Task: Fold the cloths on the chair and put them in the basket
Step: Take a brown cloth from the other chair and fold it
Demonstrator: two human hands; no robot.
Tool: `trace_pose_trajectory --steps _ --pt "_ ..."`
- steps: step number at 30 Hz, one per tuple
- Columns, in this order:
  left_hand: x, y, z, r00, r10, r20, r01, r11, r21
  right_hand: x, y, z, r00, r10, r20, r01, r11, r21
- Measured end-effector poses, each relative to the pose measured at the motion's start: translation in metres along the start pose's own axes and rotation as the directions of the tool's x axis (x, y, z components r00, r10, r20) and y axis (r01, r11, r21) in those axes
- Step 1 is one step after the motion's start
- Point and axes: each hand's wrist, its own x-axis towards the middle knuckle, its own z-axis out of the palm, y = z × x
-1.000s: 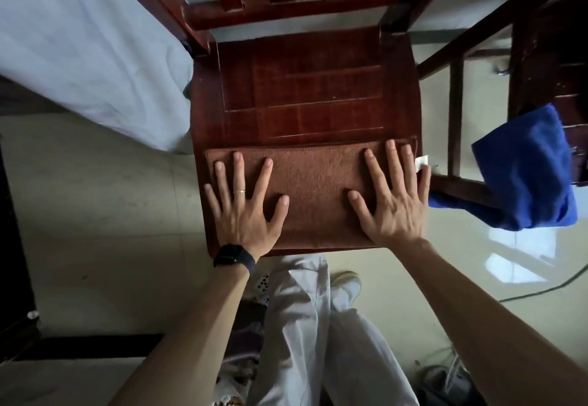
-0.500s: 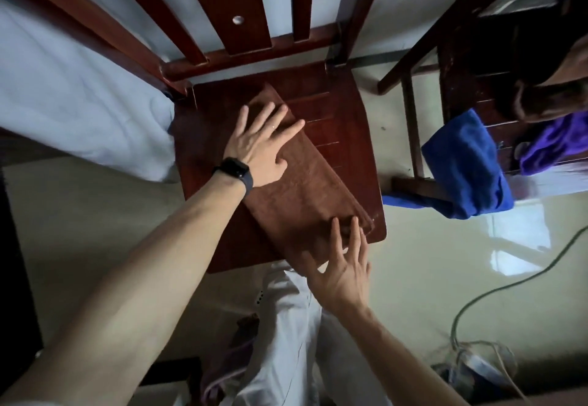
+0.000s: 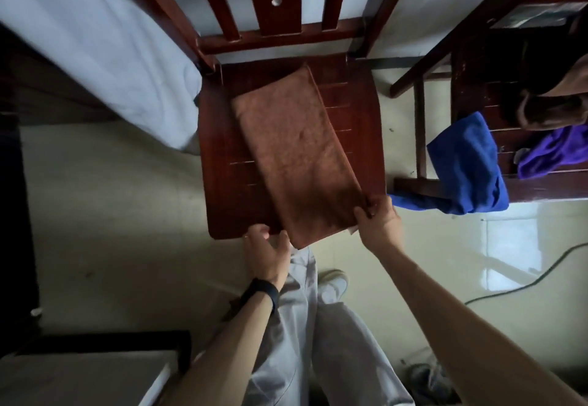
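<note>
The folded brown cloth [image 3: 296,154] lies slantwise on the chair seat [image 3: 222,183], its near end overhanging the seat's front edge, where the right hand [image 3: 378,224] pinches one corner and the left hand [image 3: 267,253] curls at the other, grip unclear.

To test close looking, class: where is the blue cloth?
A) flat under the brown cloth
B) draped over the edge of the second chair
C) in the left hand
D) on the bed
B: the blue cloth hangs off the second chair, apart from the brown cloth.
</note>
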Motion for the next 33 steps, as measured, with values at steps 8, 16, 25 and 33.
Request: trace_pose_trajectory --steps 8,16,25,33 --pt "-0.008 -0.016 0.007 0.939 -0.17 0.3 0.235 0.952 -0.195 -0.012 0.015 0.0 0.996 0.06 0.066 -0.066 0.993 0.094" --pt "-0.048 -0.015 -0.051 0.942 -0.183 0.281 0.265 0.919 -0.291 -0.09 0.031 -0.008 0.959 0.179 0.221 -0.253 0.89 0.38" --pt "-0.095 0.012 -0.111 0.97 -0.007 0.243 0.091 0.937 -0.338 -0.155 0.026 -0.027 0.983 -0.023 0.182 -0.056 0.907 0.416" --pt "-0.022 0.054 -0.13 0.929 0.273 0.248 -0.291 0.956 0.038 -0.099 -0.022 -0.053 0.967 -0.228 0.117 0.209 0.966 0.15"
